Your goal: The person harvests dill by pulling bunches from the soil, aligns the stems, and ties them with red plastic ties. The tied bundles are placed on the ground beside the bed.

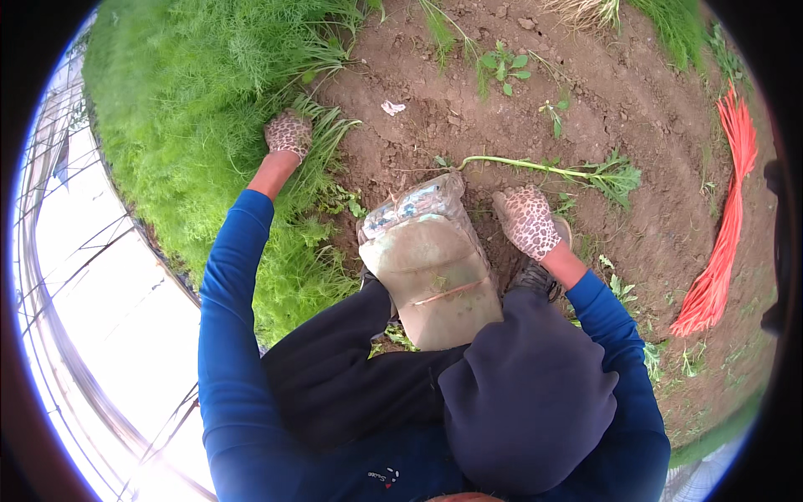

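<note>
My left hand [288,135], in a leopard-print glove, is at the edge of a dense stand of feathery green plants [207,94]. Its fingers are hidden among the stems, so its hold cannot be told. My right hand [526,219], in a matching glove, is low over the soil beside my shoe [535,276], with its fingers curled; whether anything is in it cannot be told. Between my hands and knees is a worn beige padded block [433,270], partly wrapped in clear plastic. Just beyond it, an uprooted weed with a thick pale stem [527,163] lies on the soil.
A bundle of red plastic strips [731,219] lies on the soil at the right. Small weeds [504,64] grow ahead, near a white scrap [393,108]. Dry pale stalks [586,11] are at the top. A translucent sheeted wall with a metal frame [88,251] runs along the left.
</note>
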Tool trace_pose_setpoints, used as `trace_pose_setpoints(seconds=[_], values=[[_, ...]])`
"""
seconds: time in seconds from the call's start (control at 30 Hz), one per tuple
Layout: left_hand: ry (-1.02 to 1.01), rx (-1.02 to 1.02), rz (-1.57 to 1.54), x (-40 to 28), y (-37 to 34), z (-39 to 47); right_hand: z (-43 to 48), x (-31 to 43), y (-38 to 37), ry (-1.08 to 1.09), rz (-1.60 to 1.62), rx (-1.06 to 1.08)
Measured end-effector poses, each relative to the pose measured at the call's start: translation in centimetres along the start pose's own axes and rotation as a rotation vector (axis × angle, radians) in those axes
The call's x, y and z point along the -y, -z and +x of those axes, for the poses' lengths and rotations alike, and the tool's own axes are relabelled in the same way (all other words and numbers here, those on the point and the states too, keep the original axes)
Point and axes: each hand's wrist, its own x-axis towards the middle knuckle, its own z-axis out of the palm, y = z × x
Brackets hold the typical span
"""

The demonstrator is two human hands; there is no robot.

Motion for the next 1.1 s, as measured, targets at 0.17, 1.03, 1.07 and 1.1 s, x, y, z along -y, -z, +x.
trace_pose_setpoints(seconds=[0.17, 1.03, 1.07, 1.1], values=[[-0.149, -0.356, 0.064, -2.1, 1.6, -1.0, 2.0, 1.2, 2.1, 0.002, 0.171, -0.072], [-0.023, 0.119, -0.290, -0.6, 2.5, 5.4, 13.4, 0.8, -0.5, 0.086, 0.015, -0.340], [-0.014, 0.132, -0.301, -0.6, 2.6, 5.3, 13.4, 0.8, -0.6, 0.059, -0.022, -0.280], [-0.010, 0.146, -0.310, -0.7, 2.6, 5.2, 13.4, 0.9, -0.6, 0.070, -0.019, -0.313]])
